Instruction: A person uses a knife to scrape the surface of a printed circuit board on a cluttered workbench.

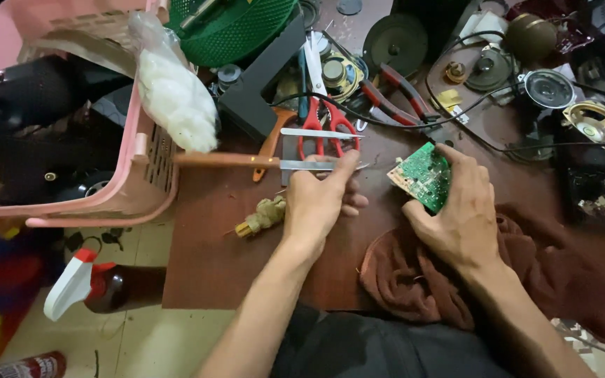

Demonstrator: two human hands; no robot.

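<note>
Table (218,266): brown top, which I am working over; it is carrying all the loose parts listed below.
Basket (141,168): pink, standing at the table's left edge, with dark items inside and a white bag (175,98) hanging over its wall.
Cloth (526,280): dark red, lying bunched under my right wrist.
Speakers (600,122): several bare ones lying along the far right, black wires running among them.
Right hand (456,210): I am gripping the board by its edge, fingers curled shut around it, tilting it toward me.
Left hand (320,199): I am pinching a thin metal tool (309,165), thumb and fingers closed on it, tip pointing toward the board.
Board (421,175): green circuit board, being held off the table, just right of the tool; not touching it.
Scissors (323,112): red handles, lying unused beyond my left hand.
Pliers (400,94): red grips, lying unused further back.
Progress: I judge the board is freed and in hand; the work on it with the tool is only beginning, since the tip is not yet meeting it.
</note>
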